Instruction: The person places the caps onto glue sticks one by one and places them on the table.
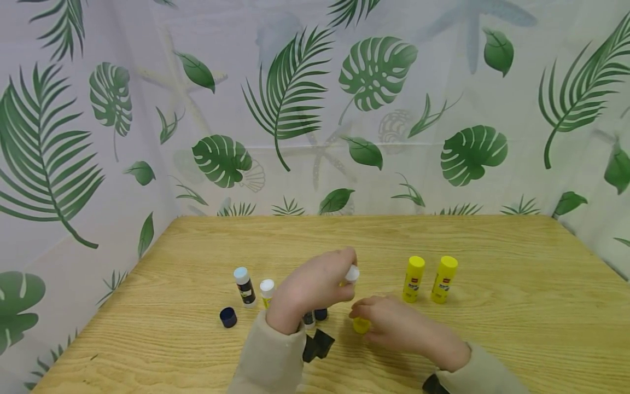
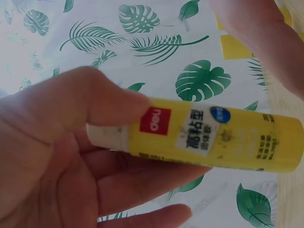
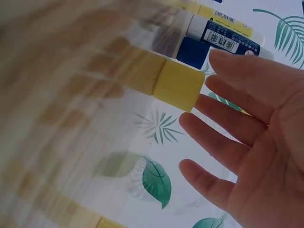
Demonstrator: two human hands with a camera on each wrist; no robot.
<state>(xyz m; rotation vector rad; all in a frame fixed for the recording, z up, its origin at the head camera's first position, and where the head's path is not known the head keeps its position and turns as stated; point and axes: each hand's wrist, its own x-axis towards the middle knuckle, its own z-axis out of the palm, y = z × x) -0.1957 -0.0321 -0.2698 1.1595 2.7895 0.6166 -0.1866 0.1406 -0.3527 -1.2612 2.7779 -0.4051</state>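
Note:
My left hand [image 1: 315, 279] holds a yellow glue stick [image 2: 223, 135] above the table, thumb on one side and fingers on the other; its white end [image 1: 351, 274] shows in the head view. My right hand [image 3: 256, 128] is low over the table beside a yellow cap [image 3: 179, 85]. Its fingers are spread and loosely bent near that cap, not closed round it; whether a fingertip touches it I cannot tell. Near the left wrist, a dark-labelled glue stick [image 1: 308, 319] and a dark blue cap [image 1: 321, 314] are partly hidden by the hand and sleeve.
Two capped yellow glue sticks [image 1: 414, 279] stand on the right. To the left stand a dark-labelled glue stick [image 1: 246, 290] with a pale top, a white-topped yellow one [image 1: 267, 290] and another dark blue cap [image 1: 228, 317]. A leaf-patterned cloth [image 1: 295, 186] hangs behind the wooden table [image 1: 517, 306].

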